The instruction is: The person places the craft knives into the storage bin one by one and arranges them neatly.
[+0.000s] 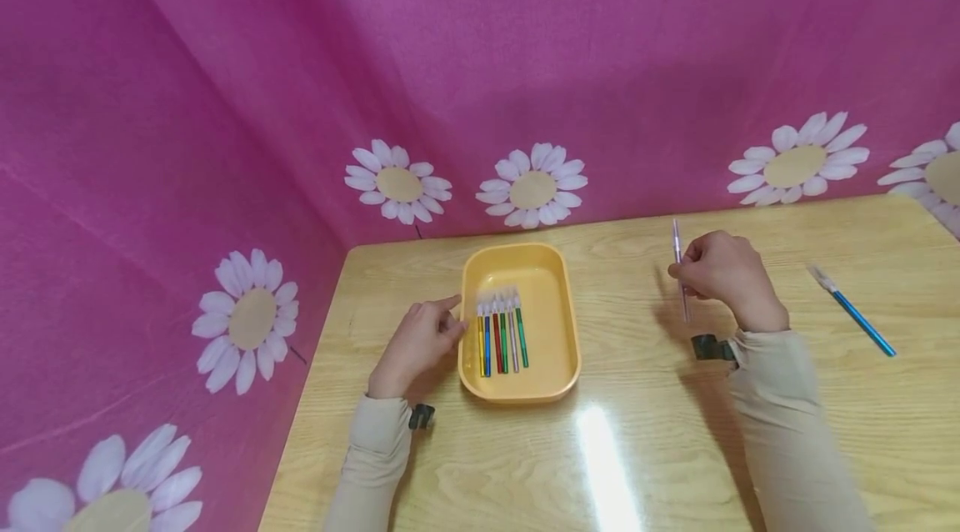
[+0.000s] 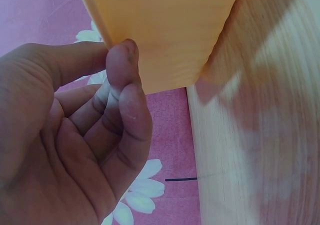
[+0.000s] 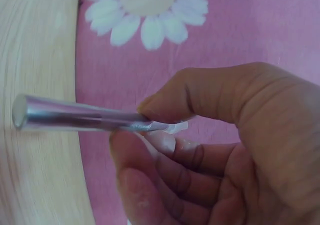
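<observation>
My right hand (image 1: 726,269) pinches a lilac metallic craft knife (image 1: 677,242) between thumb and fingers, holding it over the table to the right of the tray. In the right wrist view the flat handle end of this knife (image 3: 75,116) points left, and its clear cap shows past the fingertips. My left hand (image 1: 422,340) holds the left rim of a yellow tray (image 1: 552,357), fingers bent and fingertips at its edge. Several craft knives (image 1: 504,340) with yellow, blue, red, green and lilac handles lie side by side in the tray, clear caps away from me.
A blue craft knife (image 1: 861,319) lies slanted on the wooden table (image 1: 517,465), right of my right hand. A magenta cloth (image 1: 600,32) with white daisies hangs along the table's back and left edges.
</observation>
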{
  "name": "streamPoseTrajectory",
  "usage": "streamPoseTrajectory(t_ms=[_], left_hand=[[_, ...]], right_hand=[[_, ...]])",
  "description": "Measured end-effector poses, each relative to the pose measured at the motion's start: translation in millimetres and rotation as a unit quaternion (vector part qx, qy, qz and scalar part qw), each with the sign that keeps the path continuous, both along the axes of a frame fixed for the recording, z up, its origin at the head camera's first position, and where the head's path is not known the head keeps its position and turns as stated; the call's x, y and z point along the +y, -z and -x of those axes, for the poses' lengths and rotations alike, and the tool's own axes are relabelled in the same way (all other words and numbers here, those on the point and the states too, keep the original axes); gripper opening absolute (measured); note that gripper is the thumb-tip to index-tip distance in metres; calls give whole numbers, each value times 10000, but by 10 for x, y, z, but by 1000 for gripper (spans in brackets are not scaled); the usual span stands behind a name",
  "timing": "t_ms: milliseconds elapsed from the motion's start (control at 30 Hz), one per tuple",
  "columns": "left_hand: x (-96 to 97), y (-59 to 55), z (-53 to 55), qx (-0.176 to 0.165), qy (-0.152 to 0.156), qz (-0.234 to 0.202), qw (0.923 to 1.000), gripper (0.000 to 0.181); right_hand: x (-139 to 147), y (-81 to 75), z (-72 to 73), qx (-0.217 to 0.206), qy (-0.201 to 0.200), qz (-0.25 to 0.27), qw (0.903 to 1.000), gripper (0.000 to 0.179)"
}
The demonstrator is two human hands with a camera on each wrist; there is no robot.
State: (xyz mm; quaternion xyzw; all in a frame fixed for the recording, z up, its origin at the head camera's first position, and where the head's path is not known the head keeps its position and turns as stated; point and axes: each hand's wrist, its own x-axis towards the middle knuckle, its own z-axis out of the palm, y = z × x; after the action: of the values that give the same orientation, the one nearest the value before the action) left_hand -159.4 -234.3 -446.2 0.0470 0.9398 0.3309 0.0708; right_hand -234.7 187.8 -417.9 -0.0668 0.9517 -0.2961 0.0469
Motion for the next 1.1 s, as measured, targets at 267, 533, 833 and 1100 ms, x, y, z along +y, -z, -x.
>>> streamPoseTrajectory(t_ms=[267,533,833,1100], left_hand=[[-28,-11,18,117,63,3,9999,51],[-42,-19,2,-14,-8,-39,10000,53],[-38,1,8,151,104,18,9998,51],[-10,11,3,-1,40,-78,10000,52]], right_hand=[[-342,-104,-1,-10,-130,371,9992,23],[-692,-244,19,-392,-207,785,9959,20],[-1028,-290,31,-804,-290,1482,9853,16],[-1304,-185,7,-879,-445,1522,9834,17]])
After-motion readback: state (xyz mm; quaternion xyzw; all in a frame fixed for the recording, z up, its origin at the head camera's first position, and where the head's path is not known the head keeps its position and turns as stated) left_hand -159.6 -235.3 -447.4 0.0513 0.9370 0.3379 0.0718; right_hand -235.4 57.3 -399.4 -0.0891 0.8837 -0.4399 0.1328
